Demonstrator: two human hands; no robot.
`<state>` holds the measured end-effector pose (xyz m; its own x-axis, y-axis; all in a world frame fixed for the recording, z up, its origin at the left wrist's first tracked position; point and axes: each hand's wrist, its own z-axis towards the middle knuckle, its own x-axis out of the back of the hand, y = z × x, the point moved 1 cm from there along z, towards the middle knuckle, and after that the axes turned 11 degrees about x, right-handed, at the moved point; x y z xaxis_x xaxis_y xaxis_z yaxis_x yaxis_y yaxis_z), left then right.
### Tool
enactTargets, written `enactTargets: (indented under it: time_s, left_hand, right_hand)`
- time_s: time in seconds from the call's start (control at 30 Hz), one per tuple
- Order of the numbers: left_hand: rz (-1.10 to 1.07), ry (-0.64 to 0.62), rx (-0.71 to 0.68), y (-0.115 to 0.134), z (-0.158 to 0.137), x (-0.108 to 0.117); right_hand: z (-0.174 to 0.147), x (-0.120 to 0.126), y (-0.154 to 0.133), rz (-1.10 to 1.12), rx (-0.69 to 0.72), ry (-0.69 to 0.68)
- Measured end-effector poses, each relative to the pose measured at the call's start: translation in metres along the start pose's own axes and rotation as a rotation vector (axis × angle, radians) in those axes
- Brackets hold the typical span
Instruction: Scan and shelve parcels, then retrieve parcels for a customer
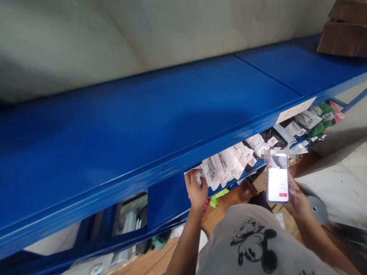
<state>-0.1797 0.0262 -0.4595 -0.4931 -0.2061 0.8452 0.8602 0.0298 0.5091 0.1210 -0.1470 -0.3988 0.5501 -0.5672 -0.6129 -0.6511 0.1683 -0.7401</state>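
Observation:
My left hand (197, 191) is at the left end of a row of parcels on the blue shelf below the top board. Its curled fingers grip a white parcel bag (200, 176), which they partly cover. Right beside it lie more white parcel bags (228, 165) with printed number labels, overlapping one another. My right hand (299, 200) is closed around a smartphone (278, 183), held upright in front of the row. Its lit screen shows a camera picture at the top and a red button near the bottom.
The blue top board (143, 118) spans the view, with a paper label (296, 110) on its front edge. A brown cardboard box (344, 38) stands at its far right. Green and black bags (327, 119) lie farther along the row. More packages (126, 256) lie low on the left.

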Motion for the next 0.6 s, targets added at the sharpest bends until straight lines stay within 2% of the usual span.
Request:
enactTargets:
  time_s: [0.07, 0.13, 0.27, 0.4, 0.53, 0.6]
  left_hand:
    - [0.125, -0.148, 0.131, -0.017, 0.007, -0.021]
    - [0.21, -0.286, 0.198, -0.035, 0.014, -0.038]
    - [0.302, -0.428, 0.163, -0.058, 0.014, -0.059]
    - [0.415, -0.316, 0.074, -0.073, -0.003, -0.066]
    - [0.231, -0.146, 0.115, -0.086, -0.013, -0.07]
    - [0.139, -0.148, 0.109, -0.088, -0.014, -0.075]
  right_hand:
    - [0.002, 0.003, -0.001, 0.0, -0.004, 0.073]
    - [0.004, 0.012, -0.005, -0.019, 0.025, 0.136]
    - [0.003, 0.047, -0.014, -0.041, 0.129, 0.2]
    - [-0.006, 0.083, -0.015, -0.08, 0.246, 0.308]
    - [-0.018, 0.097, -0.01, -0.042, 0.28, 0.422]
    - [-0.023, 0.097, -0.006, -0.009, 0.261, 0.445]
